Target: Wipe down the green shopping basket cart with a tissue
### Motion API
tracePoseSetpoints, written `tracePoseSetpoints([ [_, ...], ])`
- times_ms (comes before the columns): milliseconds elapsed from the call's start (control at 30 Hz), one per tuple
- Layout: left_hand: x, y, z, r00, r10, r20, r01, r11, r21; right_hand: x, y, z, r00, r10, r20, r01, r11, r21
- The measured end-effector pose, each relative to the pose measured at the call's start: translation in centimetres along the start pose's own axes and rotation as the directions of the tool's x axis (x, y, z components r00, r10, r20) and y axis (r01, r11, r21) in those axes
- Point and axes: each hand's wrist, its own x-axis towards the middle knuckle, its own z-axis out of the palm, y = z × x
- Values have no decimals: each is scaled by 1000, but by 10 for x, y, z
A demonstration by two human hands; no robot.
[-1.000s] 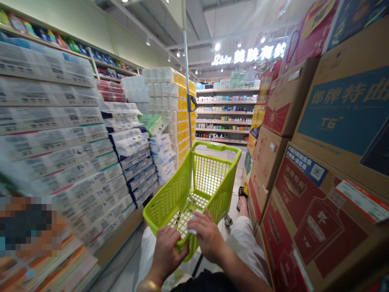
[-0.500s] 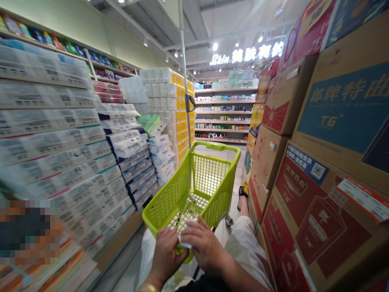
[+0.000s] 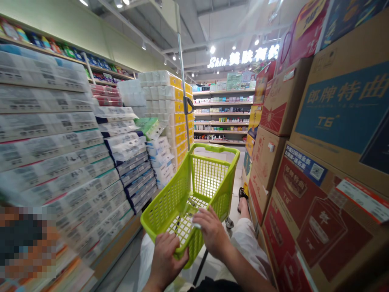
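Compared with the earlier frame, the right hand [image 3: 212,233] is now placed farther into the green basket [image 3: 170,198], away from the near rim where it was pressed close beside the left hand [image 3: 165,259]. The left hand is kept on that near rim and sits slightly lower in the picture.

A supermarket aisle is shown from above the hands. The left hand is clenched around the basket's near rim, fingers curled over the edge. A small white cloth [image 3: 196,223] is grasped under the fingertips of the right hand and held low inside the basket, near the mesh floor by the right wall; whether the cloth is pressed against the plastic cannot be told.

The basket's long axis runs from near to far, away from the body. The cloth lies just to the far left of the right hand, which is the nearer hand to the basket's inside. A metal pole [image 3: 183,93] rises from the basket's far left corner.

Stacked tissue packs [image 3: 60,162] fill the left side, and cardboard boxes [image 3: 319,202] are piled on the right.
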Motion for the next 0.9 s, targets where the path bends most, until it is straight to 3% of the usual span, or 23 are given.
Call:
tracePoseSetpoints([
  [67,0,1,0,1000,-14,2,14,1000,8,7,9,-6,992,108,-72,-111,993,-34],
  [133,0,1,1,1000,-9,1,9,1000,14,9,7,-7,989,135,-68,-137,990,-32],
  [300,0,-1,1,999,33,-13,-33,999,7,-2,-15,2,990,-76,120,64,993,99],
  [533,-2,0,2,1000,-8,-18,8,1000,10,5,11,-5,982,152,-111,-153,988,2],
  [733,-2,-2,3,1000,20,-19,-20,1000,-8,-9,-14,5,996,-30,86,24,997,69],
  [900,-3,-2,3,1000,-8,-18,8,1000,9,3,6,-3,990,119,-82,-121,992,-24],
])
